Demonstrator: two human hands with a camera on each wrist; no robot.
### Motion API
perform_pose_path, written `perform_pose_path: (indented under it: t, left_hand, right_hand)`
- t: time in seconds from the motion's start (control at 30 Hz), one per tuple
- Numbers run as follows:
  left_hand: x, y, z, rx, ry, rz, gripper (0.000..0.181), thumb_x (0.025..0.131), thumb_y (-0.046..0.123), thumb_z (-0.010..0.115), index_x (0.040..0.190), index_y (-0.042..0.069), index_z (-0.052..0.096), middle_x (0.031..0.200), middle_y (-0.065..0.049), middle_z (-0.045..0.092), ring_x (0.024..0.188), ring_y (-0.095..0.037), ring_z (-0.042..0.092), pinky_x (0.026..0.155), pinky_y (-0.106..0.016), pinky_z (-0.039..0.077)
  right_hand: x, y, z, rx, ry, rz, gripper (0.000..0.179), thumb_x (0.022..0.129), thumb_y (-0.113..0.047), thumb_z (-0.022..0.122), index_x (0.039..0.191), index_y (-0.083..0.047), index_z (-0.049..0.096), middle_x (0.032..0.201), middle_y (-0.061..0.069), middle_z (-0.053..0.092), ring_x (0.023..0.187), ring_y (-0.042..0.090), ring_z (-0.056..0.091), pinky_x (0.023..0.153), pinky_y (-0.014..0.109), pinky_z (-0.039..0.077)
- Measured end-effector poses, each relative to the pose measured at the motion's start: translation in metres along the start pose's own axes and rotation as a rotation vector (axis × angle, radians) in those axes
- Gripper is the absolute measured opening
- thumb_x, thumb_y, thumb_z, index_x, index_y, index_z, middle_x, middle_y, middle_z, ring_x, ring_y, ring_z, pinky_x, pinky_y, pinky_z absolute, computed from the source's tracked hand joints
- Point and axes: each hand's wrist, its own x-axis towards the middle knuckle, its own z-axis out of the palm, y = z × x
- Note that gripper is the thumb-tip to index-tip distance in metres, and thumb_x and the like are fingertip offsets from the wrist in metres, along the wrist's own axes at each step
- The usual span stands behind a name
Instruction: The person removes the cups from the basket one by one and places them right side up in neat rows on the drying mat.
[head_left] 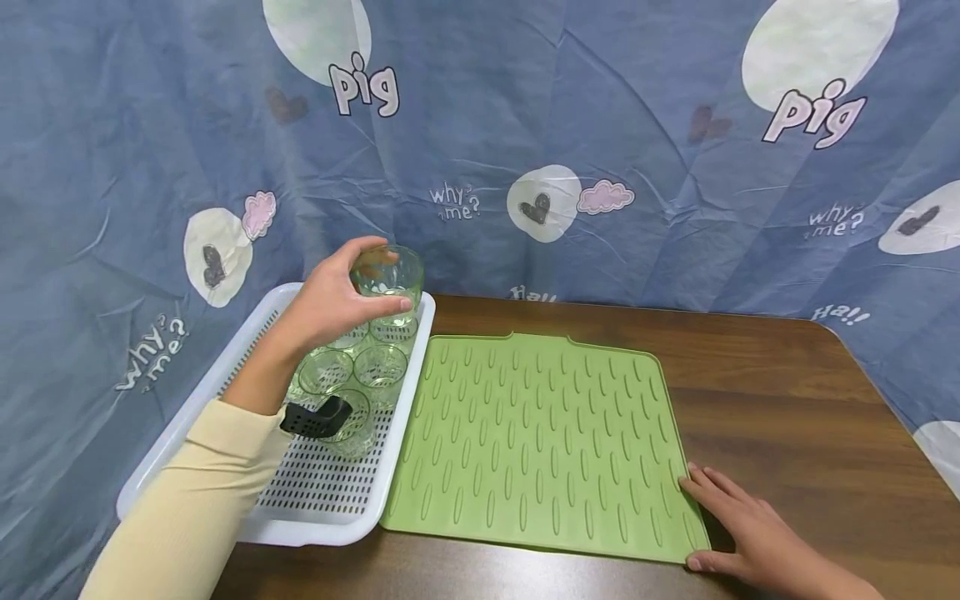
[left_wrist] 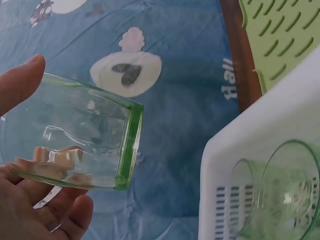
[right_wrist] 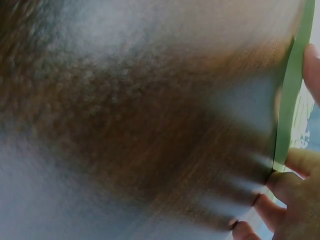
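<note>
My left hand [head_left: 326, 300] grips a clear, green-tinted drinking glass [head_left: 405, 279] between thumb and fingers, above the far end of a white plastic basket [head_left: 406, 421]. In the left wrist view the held glass [left_wrist: 95, 132] lies sideways across the picture, its thick green base to the right. Several similar glasses [head_left: 381, 367] stand in the basket below, partly hidden by the hand and wrist strap. On the right, my right hand [head_left: 765, 533] rests at the near right edge of a green ridged mat [head_left: 540, 450], fingertips and thumb touching its rim.
The mat lies flat on a brown wooden table [head_left: 757, 383], right beside the basket. A blue printed cloth [head_left: 480, 108] hangs behind the table and along its left side. A black strap piece [head_left: 317, 417] sticks out from my left wrist over the glasses.
</note>
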Motion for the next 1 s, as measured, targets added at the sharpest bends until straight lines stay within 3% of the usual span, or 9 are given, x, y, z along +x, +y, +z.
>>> perform_pose_path:
  t: [0.23, 0.4, 0.53, 0.8, 1.0]
  left_hand:
    - [0.006, 0.0, 0.012, -0.045, -0.039, -0.016, 0.09, 0.078, 0.036, 0.084, 0.152, 0.018, 0.035, 0.144, 0.002, 0.056, 0.125, -0.024, 0.053, 0.102, -0.046, 0.046]
    - [0.013, 0.0, 0.022, -0.072, -0.046, -0.018, 0.091, 0.077, 0.038, 0.085, 0.151, 0.021, 0.036, 0.144, 0.005, 0.056, 0.123, -0.023, 0.053, 0.104, -0.047, 0.046]
    - [0.024, 0.01, 0.033, -0.095, -0.062, 0.011, 0.091, 0.075, 0.036, 0.086, 0.151, 0.022, 0.037, 0.145, 0.005, 0.055, 0.13, -0.023, 0.051, 0.11, -0.049, 0.043]
    - [0.043, 0.027, 0.06, -0.206, -0.143, 0.079, 0.088, 0.077, 0.029, 0.085, 0.15, 0.022, 0.037, 0.147, 0.004, 0.054, 0.128, -0.022, 0.057, 0.102, -0.044, 0.051]
    - [0.054, 0.032, 0.081, -0.315, -0.228, 0.143, 0.086, 0.078, 0.021, 0.084, 0.15, 0.021, 0.037, 0.148, 0.0, 0.053, 0.135, -0.022, 0.053, 0.102, -0.042, 0.052]
  right_hand:
    - [0.001, -0.005, -0.002, 0.014, -0.044, 0.036, 0.087, 0.072, -0.057, 0.079, 0.143, -0.014, 0.052, 0.148, 0.019, 0.051, 0.127, -0.032, -0.009, 0.076, 0.068, 0.048]
    - [0.002, -0.006, -0.002, 0.001, -0.05, 0.04, 0.088, 0.072, -0.058, 0.078, 0.143, -0.014, 0.052, 0.149, 0.016, 0.05, 0.127, -0.032, -0.01, 0.078, 0.069, 0.048]
    - [0.0, -0.005, -0.001, -0.021, -0.026, 0.032, 0.089, 0.07, -0.057, 0.08, 0.142, -0.014, 0.052, 0.152, 0.011, 0.049, 0.13, -0.031, -0.012, 0.077, 0.068, 0.048]
    - [0.0, -0.004, -0.001, -0.002, -0.042, 0.055, 0.088, 0.071, -0.057, 0.08, 0.143, -0.016, 0.051, 0.15, 0.015, 0.05, 0.127, -0.033, -0.012, 0.078, 0.071, 0.047]
    - [-0.001, -0.003, -0.001, -0.02, -0.004, 0.035, 0.089, 0.069, -0.056, 0.081, 0.142, -0.014, 0.052, 0.153, 0.008, 0.048, 0.131, -0.031, -0.012, 0.078, 0.068, 0.048]
